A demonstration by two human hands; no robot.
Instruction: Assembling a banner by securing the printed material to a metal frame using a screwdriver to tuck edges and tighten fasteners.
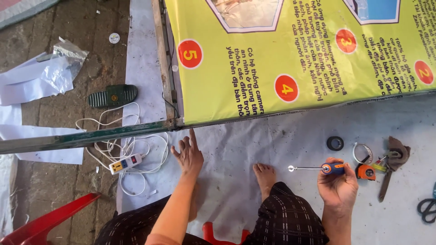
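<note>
Head view looks down on my 2 hands over the grey tarp (272, 149) spread on the ground. My right hand (338, 185) is closed around the blue and orange handle of a screwdriver (318, 168), whose metal shaft points away from the palm toward my bare foot (265, 174). My left hand (188, 154) is open, fingers spread, with the index finger stretched up toward the lower edge of the yellow-green banner (254, 63), the tip just below the metal frame bar (86, 136) that runs under it; I cannot tell if it touches.

Taking the screwdriver as landmark: just beyond its handle lies an orange tape measure (366, 172), then pliers (391, 170) under a brown rag. Above the handle sit a black tape roll (335, 143) and a white ring (362, 152). Scissors (427, 208) lie well off past the pliers at the picture's edge. Far on the shaft side, beyond my left hand, a white power strip (126, 163) rests among loops of white cable, with a green sandal (112, 95) farther up on the pavement.
</note>
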